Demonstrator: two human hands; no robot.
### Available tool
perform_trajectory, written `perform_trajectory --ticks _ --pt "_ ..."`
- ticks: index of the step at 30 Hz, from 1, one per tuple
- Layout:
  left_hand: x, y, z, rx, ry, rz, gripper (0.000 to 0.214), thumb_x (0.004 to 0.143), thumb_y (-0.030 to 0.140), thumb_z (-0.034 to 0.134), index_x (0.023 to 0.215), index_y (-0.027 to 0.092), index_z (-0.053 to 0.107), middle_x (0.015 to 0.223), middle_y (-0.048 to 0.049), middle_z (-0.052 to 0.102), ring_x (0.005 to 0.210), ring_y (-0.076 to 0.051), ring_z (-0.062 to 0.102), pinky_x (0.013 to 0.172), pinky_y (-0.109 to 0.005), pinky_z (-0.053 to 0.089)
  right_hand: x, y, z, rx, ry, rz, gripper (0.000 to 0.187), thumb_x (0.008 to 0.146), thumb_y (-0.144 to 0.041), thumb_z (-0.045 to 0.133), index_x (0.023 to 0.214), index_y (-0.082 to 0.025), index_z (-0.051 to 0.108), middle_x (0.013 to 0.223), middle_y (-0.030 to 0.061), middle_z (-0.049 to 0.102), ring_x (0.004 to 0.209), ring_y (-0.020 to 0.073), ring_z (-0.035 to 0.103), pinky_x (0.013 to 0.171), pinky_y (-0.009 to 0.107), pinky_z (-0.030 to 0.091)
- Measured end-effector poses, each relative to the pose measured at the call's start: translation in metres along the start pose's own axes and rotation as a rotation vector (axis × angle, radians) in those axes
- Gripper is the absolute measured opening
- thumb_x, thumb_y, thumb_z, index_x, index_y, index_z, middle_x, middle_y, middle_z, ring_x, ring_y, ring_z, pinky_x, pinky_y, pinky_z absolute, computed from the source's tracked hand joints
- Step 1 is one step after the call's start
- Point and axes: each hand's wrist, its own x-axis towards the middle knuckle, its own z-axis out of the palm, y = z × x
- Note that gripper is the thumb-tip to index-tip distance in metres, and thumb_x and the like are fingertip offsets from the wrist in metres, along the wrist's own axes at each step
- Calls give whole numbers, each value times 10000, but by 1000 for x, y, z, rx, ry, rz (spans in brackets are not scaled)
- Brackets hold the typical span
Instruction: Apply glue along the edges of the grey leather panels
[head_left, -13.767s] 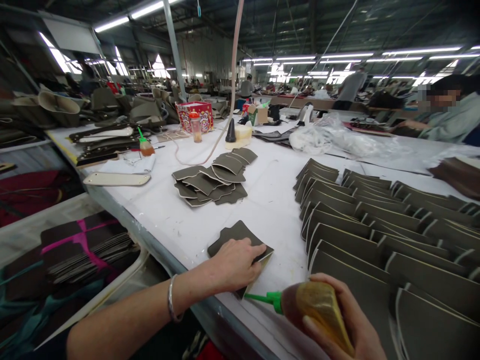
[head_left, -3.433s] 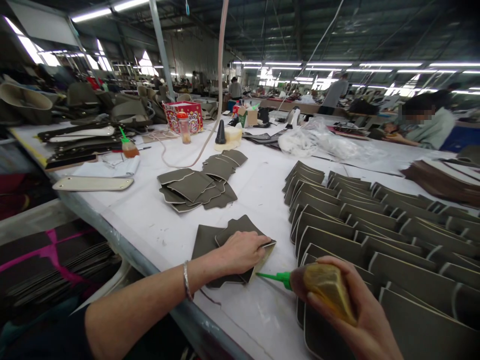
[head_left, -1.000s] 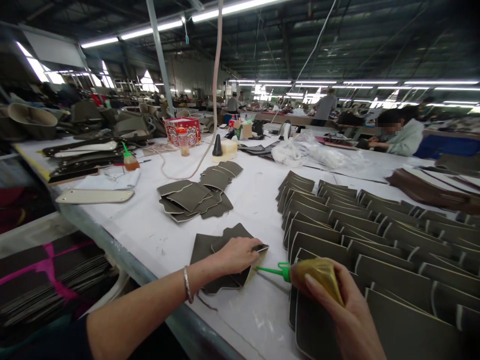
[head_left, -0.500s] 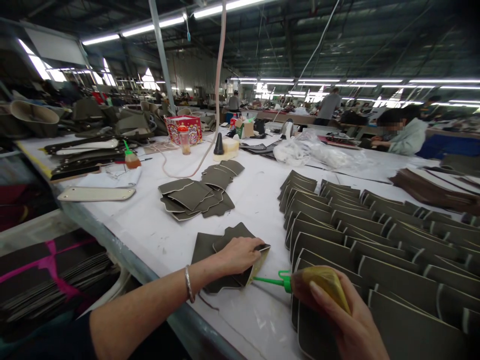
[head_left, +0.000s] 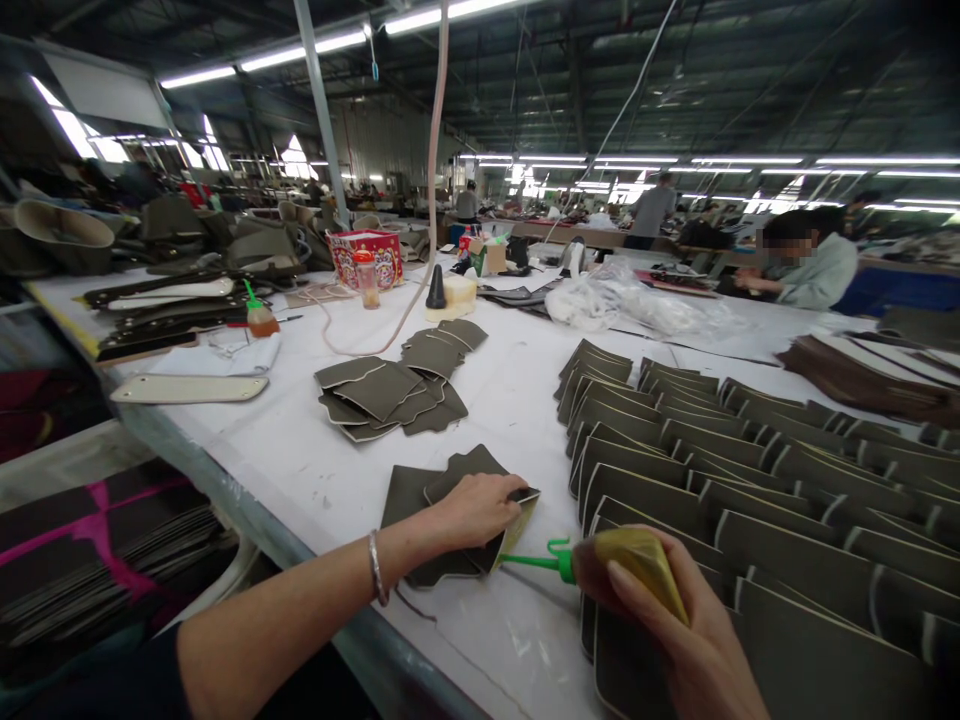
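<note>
My left hand (head_left: pixel 476 512) grips the edge of a dark olive leather piece (head_left: pixel 517 520), turned up so that its yellowish underside shows. That piece lies over other flat leather pieces (head_left: pixel 405 495) near the table's front edge. Closed around a soft, amber-coloured glue bottle (head_left: pixel 626 565) is my right hand (head_left: pixel 694 620). The bottle is tipped on its side, and its thin green nozzle (head_left: pixel 536 562) points left. The nozzle tip is at the lower corner of the turned-up piece; whether it touches cannot be made out.
Rows of overlapping leather pieces (head_left: pixel 750 500) cover the table's right side. A loose pile of similar pieces (head_left: pixel 382 390) lies ahead. A second glue bottle (head_left: pixel 260 315), a red patterned box (head_left: pixel 375 258) and a plastic bag (head_left: pixel 600 298) stand farther back. A person (head_left: pixel 821 262) sits at the far right.
The glue bottle in my right hand has shifted slightly left, its nozzle tip a little along the leather's edge. My left hand stays in place.
</note>
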Motion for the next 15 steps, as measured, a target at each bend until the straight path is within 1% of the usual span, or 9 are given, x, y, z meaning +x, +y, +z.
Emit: perform_trajectory --ticks 3,5,7,9,10,12,15 --pt "1 0 0 -13 -7 -14 490 845 214 415 1296 224 606 1062 -53 727 655 -177 656 656 -269 472 8 2 -4 -58 80 -24 562 755 -581 704 1162 -224 551 1041 42 675 939 287 635 810 341 484" --pt "1 0 1 -17 -10 -21 491 836 212 416 1285 225 615 993 -50 736 641 -184 652 650 -271 467 11 3 -4 -136 120 -46 599 729 -608 715 1160 -230 543 1053 40 662 946 283 625 819 339 473" --pt "1 -1 1 -23 0 -19 489 831 205 421 1277 227 621 976 -46 736 686 -195 663 669 -270 467 9 3 -2 -176 99 -51 610 723 -623 714 1158 -236 534 1048 31 656 936 268 621 814 324 467" --pt "2 -1 1 -32 12 -8 485 835 199 422 1276 230 622 1010 -43 731 743 -202 672 693 -266 467 3 2 1 -158 30 -30 595 742 -611 709 1171 -242 525 1035 20 661 923 253 626 807 307 467" --pt "2 -2 2 -38 14 -3 481 839 200 422 1275 230 623 1033 -43 727 750 -201 672 697 -264 465 0 1 3 -127 -5 -9 587 754 -601 706 1182 -243 524 1033 17 667 924 248 631 806 300 468" --pt "3 -3 3 -53 12 0 480 844 201 419 1277 229 622 1056 -46 721 698 -186 662 679 -263 461 -6 -2 6 -16 -48 44 576 757 -576 722 1188 -239 541 1036 19 683 948 255 641 821 301 482" --pt "4 -6 6 -86 5 -17 484 833 206 430 1278 234 619 990 -40 726 535 -146 605 623 -266 451 -10 -2 2 270 -82 177 522 743 -510 773 1138 -210 612 1066 55 707 1015 289 651 881 342 517"
